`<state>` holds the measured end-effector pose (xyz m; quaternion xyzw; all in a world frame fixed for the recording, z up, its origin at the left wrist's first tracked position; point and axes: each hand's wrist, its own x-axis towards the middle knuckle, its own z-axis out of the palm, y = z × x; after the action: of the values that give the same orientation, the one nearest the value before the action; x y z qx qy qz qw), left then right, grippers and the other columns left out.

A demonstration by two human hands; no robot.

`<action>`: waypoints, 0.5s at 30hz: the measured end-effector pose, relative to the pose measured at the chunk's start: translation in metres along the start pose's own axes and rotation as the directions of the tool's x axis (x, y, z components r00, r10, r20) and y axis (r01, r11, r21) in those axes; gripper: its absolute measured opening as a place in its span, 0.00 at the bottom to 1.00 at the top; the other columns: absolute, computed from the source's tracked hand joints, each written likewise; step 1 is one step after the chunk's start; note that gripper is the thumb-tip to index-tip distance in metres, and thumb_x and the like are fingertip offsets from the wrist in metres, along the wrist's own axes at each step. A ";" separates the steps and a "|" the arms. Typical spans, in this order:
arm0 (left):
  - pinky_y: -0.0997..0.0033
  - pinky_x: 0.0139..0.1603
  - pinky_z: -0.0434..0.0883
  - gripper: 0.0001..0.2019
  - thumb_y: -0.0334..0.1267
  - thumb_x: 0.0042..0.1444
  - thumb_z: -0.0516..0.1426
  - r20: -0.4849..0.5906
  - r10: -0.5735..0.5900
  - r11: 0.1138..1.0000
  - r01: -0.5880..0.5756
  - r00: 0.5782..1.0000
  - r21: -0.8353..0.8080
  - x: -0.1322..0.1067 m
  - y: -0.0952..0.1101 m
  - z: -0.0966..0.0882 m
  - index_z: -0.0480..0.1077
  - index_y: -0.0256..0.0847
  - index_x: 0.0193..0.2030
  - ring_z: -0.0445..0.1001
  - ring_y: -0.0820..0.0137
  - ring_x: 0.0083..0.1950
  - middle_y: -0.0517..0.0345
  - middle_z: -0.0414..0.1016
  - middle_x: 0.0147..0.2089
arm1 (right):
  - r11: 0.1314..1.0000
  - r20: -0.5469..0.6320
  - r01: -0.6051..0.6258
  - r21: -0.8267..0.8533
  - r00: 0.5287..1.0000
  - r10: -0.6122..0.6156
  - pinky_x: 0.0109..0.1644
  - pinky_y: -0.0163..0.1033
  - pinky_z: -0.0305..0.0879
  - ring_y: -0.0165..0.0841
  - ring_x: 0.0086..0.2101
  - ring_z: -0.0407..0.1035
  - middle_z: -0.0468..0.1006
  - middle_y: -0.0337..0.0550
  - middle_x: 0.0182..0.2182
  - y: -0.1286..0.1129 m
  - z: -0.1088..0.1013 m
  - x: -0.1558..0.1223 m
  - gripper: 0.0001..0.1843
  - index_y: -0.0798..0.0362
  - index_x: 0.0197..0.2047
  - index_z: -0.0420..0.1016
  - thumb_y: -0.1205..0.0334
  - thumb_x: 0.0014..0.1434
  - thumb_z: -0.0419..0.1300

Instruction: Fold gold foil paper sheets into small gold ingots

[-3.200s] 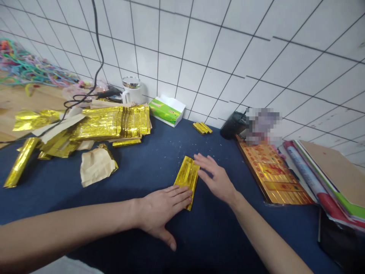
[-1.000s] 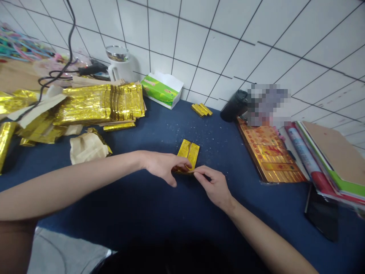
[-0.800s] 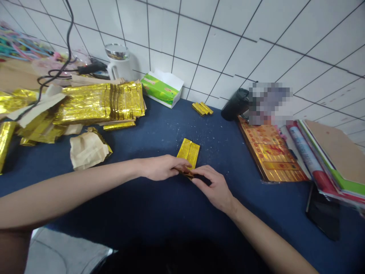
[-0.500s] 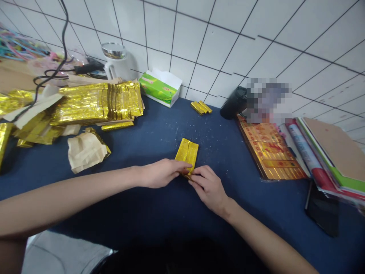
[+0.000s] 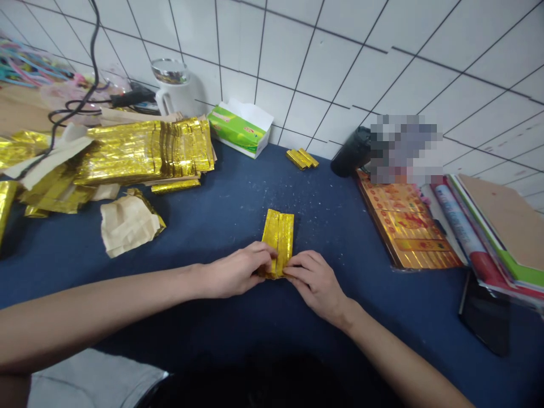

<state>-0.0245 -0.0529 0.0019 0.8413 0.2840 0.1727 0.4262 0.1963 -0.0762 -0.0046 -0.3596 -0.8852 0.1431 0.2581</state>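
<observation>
A folded gold foil paper (image 5: 279, 238) lies on the blue tablecloth (image 5: 238, 204), its long side pointing away from me. My left hand (image 5: 238, 271) pinches its near end from the left. My right hand (image 5: 314, 280) pinches the same end from the right, fingers curled. Both hands rest on the cloth and their fingertips meet at the paper's near edge.
A big stack of gold foil sheets (image 5: 140, 150) and a crumpled tan sheet (image 5: 127, 224) lie at the left. Folded gold pieces (image 5: 301, 158), a green tissue box (image 5: 240, 127) and a white mug (image 5: 176, 90) stand by the tiled wall. Printed gold sheets (image 5: 408, 226), books and a phone (image 5: 484, 317) are at the right.
The hands went from pressing flat on the long paper to pinching its near end. The paper is now shorter and has been turned straight, pointing away from me.
</observation>
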 end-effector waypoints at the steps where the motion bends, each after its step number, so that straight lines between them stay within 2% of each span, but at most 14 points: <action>1: 0.67 0.50 0.67 0.06 0.25 0.51 0.53 -0.014 0.000 1.000 0.000 1.000 0.002 0.000 -0.001 0.001 0.64 0.38 0.35 0.65 0.66 0.52 0.51 0.64 0.51 | 1.000 -0.004 -0.011 0.010 1.000 0.011 0.41 0.42 0.65 0.34 0.36 0.66 0.76 0.43 0.33 0.000 0.000 0.000 0.07 0.53 0.37 0.74 0.69 0.58 0.55; 5: 0.66 0.52 0.66 0.03 0.27 0.53 0.55 -0.086 -0.006 1.000 0.007 0.996 0.015 0.001 -0.003 0.006 0.69 0.37 0.34 0.66 0.67 0.51 0.52 0.66 0.49 | 0.996 -0.020 -0.066 0.061 0.997 0.068 0.42 0.43 0.64 0.33 0.36 0.66 0.76 0.41 0.32 -0.001 -0.001 0.000 0.07 0.53 0.38 0.72 0.70 0.58 0.55; 8: 0.68 0.50 0.67 0.04 0.28 0.54 0.55 -0.136 -0.003 0.999 0.008 0.991 0.042 0.001 -0.002 0.006 0.71 0.37 0.34 0.67 0.69 0.49 0.53 0.67 0.45 | 0.991 -0.033 -0.102 0.090 0.994 0.106 0.42 0.43 0.63 0.33 0.35 0.66 0.76 0.41 0.32 -0.002 -0.001 0.000 0.06 0.52 0.37 0.72 0.70 0.58 0.55; 15: 0.71 0.48 0.66 0.04 0.28 0.54 0.56 -0.177 -0.006 0.994 0.025 0.984 0.107 0.001 0.004 0.004 0.72 0.39 0.34 0.66 0.71 0.43 0.59 0.73 0.36 | 0.986 -0.057 -0.134 0.101 0.988 0.141 0.42 0.43 0.63 0.33 0.35 0.67 0.76 0.41 0.31 -0.003 0.002 0.001 0.08 0.52 0.38 0.72 0.71 0.57 0.55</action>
<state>-0.0202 -0.0560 0.0028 0.8424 0.3362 0.2276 0.3544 0.1931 -0.0776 -0.0048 -0.4113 -0.8417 0.1918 0.2927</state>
